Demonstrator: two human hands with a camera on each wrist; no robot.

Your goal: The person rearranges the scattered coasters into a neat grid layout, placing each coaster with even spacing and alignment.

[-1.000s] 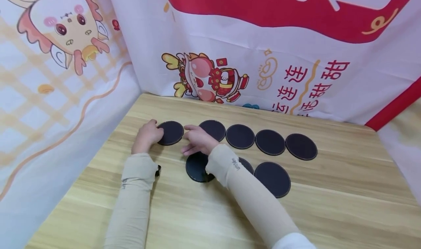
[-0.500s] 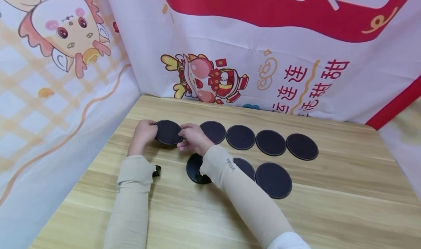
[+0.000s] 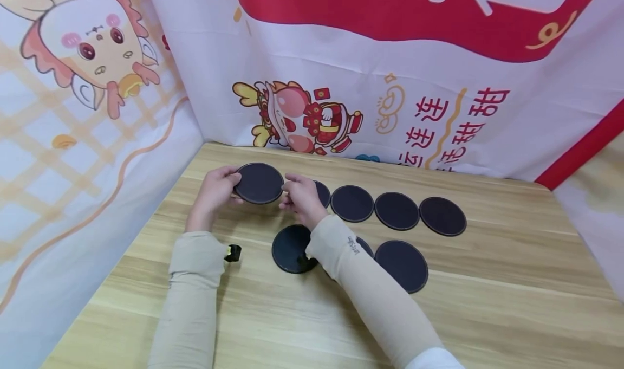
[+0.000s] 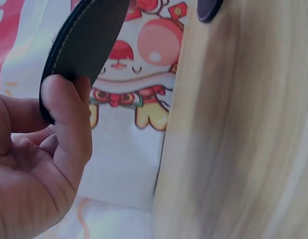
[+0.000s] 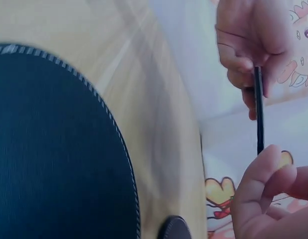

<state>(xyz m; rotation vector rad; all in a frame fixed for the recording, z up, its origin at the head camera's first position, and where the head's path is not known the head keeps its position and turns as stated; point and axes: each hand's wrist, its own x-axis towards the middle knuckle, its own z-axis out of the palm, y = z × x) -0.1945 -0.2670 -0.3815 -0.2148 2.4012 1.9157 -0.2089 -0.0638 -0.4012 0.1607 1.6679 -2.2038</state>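
Note:
A round black coaster (image 3: 259, 183) with a stitched rim is held up above the wooden table, its flat face tilted toward the head camera. My left hand (image 3: 214, 189) pinches its left edge, thumb on the near face and fingers behind, as the left wrist view confirms for the left hand (image 4: 54, 144). At the opposite edge, the thumb and fingertips of my right hand (image 3: 304, 198) pinch the rim. In the right wrist view the coaster (image 5: 259, 109) appears edge-on between both hands.
More coasters lie flat on the table (image 3: 512, 282): a far row ending in one coaster (image 3: 443, 216) at the right, and a nearer row with its left coaster (image 3: 292, 250) under the right wrist. Printed cloth (image 3: 312, 54) hangs behind and at the left.
The coaster at the left end of the far row has been lifted off the table and tilted up between both hands. The other coasters stay where they were.

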